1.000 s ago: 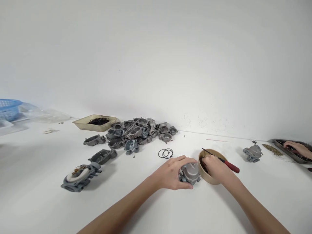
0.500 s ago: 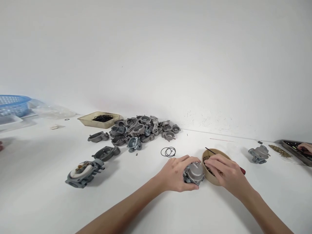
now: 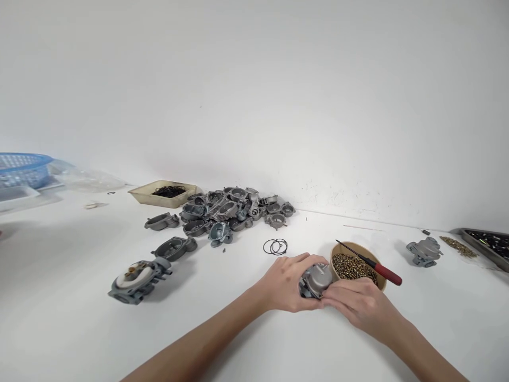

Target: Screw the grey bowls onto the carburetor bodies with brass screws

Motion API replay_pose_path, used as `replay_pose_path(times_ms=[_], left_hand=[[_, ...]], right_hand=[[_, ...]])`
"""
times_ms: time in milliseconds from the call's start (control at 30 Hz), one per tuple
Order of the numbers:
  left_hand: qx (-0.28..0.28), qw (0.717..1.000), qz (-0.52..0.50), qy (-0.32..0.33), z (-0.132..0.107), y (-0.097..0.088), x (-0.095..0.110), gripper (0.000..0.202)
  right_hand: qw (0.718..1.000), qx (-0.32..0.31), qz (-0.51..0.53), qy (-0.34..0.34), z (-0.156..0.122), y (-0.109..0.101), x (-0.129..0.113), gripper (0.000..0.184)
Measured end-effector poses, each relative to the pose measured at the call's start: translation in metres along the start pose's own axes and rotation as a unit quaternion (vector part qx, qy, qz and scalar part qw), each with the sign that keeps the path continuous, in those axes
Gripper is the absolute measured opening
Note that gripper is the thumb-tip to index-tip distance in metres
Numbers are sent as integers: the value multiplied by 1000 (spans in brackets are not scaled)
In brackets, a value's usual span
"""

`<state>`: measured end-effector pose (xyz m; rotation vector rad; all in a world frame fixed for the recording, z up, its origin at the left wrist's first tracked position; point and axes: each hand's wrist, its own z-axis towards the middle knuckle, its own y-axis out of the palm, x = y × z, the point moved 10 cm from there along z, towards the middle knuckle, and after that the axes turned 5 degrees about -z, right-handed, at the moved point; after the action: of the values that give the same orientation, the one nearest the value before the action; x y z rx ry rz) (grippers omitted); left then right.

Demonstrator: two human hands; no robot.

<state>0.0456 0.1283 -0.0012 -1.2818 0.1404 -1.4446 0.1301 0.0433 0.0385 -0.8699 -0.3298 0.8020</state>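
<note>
My left hand [image 3: 287,284] is wrapped around a grey metal carburetor [image 3: 319,279], its domed float bowl facing up. The fingers of my right hand [image 3: 356,305] are pinched together against the carburetor's lower right corner. Whatever lies between those fingertips is too small or hidden to make out. Just behind my right hand stands a round beige bowl [image 3: 337,249] full of small brass-coloured screws [image 3: 353,267]. Across its rim rests a screwdriver [image 3: 387,274] with a red and black handle.
Left of my hands lie black O-rings [image 3: 275,246], a heap of grey float bowls [image 3: 226,209] and an opened carburetor [image 3: 137,281] with a white float. Farther back is a tray of black rings [image 3: 167,193]. Another carburetor [image 3: 423,251] and a dark tray [image 3: 487,244] are at right.
My right hand has left the screw bowl and moved left and down to the carburetor. The co-worker's hand at the right-hand tray has gone out of view.
</note>
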Motion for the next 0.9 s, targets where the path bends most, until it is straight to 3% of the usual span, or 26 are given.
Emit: replay_pose_path(times_ms=[233,567,900], left_hand=[[15,1000,-6,10,0,-2,2,63],[26,999,14,31,-2,-2,4,61],[53,996,25,71,-2,-4,7,60]], right_hand=[[998,37,-52,-4,-2,-6,-4,39],[991,11,-131,-5,-4,2,-11,38],[996,53,-76,-1,2,-1,-12,35]])
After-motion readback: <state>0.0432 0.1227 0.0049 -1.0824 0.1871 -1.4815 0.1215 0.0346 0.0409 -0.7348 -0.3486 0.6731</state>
